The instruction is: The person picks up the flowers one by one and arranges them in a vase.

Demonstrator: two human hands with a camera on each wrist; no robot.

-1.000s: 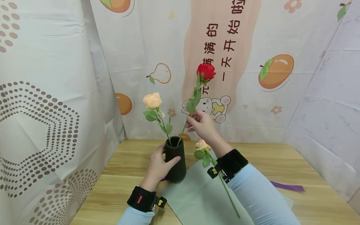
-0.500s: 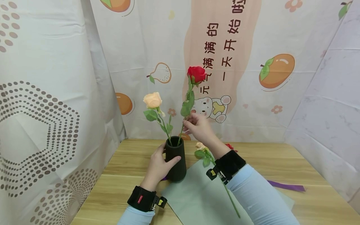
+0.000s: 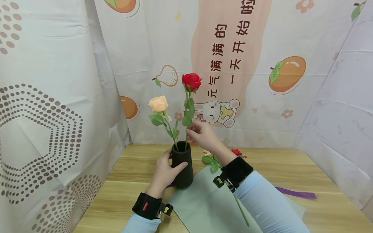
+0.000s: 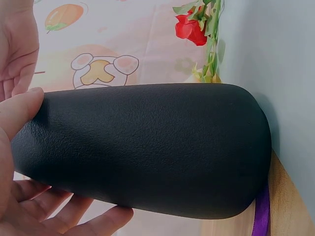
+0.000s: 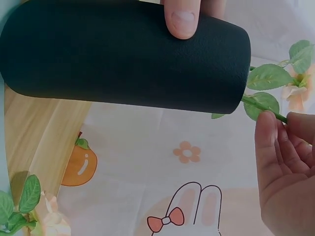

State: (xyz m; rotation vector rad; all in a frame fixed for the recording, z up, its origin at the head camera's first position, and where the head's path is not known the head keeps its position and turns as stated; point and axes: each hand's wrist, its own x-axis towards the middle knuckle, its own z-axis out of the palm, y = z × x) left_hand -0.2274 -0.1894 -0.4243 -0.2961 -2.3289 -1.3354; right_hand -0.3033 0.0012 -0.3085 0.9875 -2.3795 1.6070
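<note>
A black vase (image 3: pixel 183 168) stands upright on the table, partly over a sheet of grey-green paper. My left hand (image 3: pixel 164 171) grips it from the left, thumb across the front; the left wrist view shows fingers curled round the vase (image 4: pixel 147 147). A red rose (image 3: pixel 191 81) stands with its lower stem in the vase mouth. Just above the rim, my right hand (image 3: pixel 202 134) pinches its stem; the right wrist view shows thumb and finger on the green stem (image 5: pixel 263 107). A peach rose (image 3: pixel 158 104) leans left in the same vase. The stem ends inside are hidden.
The grey-green paper (image 3: pixel 212 200) lies in front of and right of the vase. Another peach rose (image 3: pixel 207 153) and a red rose (image 3: pixel 236 152) lie partly behind my right arm. A purple ribbon (image 3: pixel 300 194) is on the right, with a printed cloth (image 3: pixel 247 129) behind the table.
My right hand has moved left and slightly down with the red rose, whose stem now stands more upright in the vase. My left hand and the vase have stayed in place.
</note>
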